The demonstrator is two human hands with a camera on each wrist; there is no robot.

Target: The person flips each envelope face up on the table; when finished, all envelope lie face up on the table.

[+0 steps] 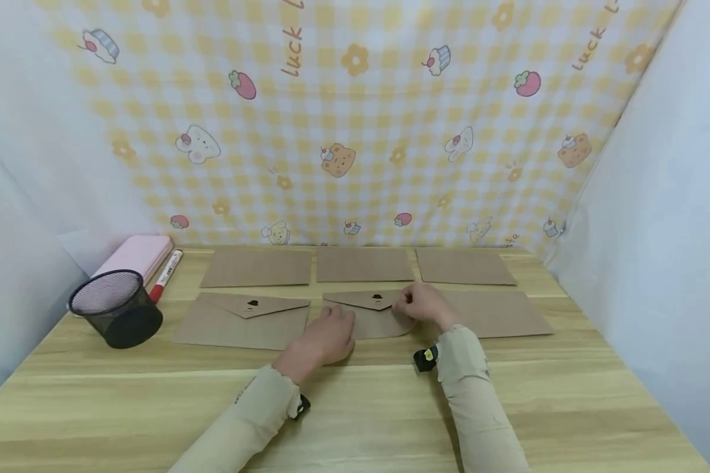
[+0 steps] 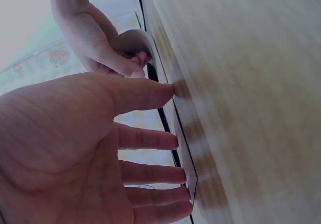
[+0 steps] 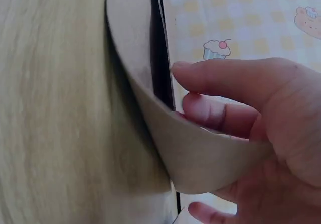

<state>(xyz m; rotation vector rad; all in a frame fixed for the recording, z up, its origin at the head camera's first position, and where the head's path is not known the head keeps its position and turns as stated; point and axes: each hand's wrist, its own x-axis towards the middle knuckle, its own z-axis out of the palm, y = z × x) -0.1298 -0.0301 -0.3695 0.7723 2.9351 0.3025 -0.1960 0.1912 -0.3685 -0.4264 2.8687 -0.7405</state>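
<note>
A brown kraft-paper envelope (image 1: 371,314) lies at the middle of the pale wooden worktop (image 1: 355,407), its right edge lifted. That edge is pinched in the right hand's (image 1: 421,303) grip. The left hand (image 1: 330,334) is rested flat on it, fingers straight.

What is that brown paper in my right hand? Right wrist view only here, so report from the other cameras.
Observer: A kraft envelope, the middle one in the front row of three. Your right hand curls its right edge up off the table.
Operator: Report the left hand.
Observer: The left hand lies flat on that envelope's left end, fingers straight.
Operator: Give me the flap.
Observer: It is folded down, with a small dark heart at its tip.
</note>
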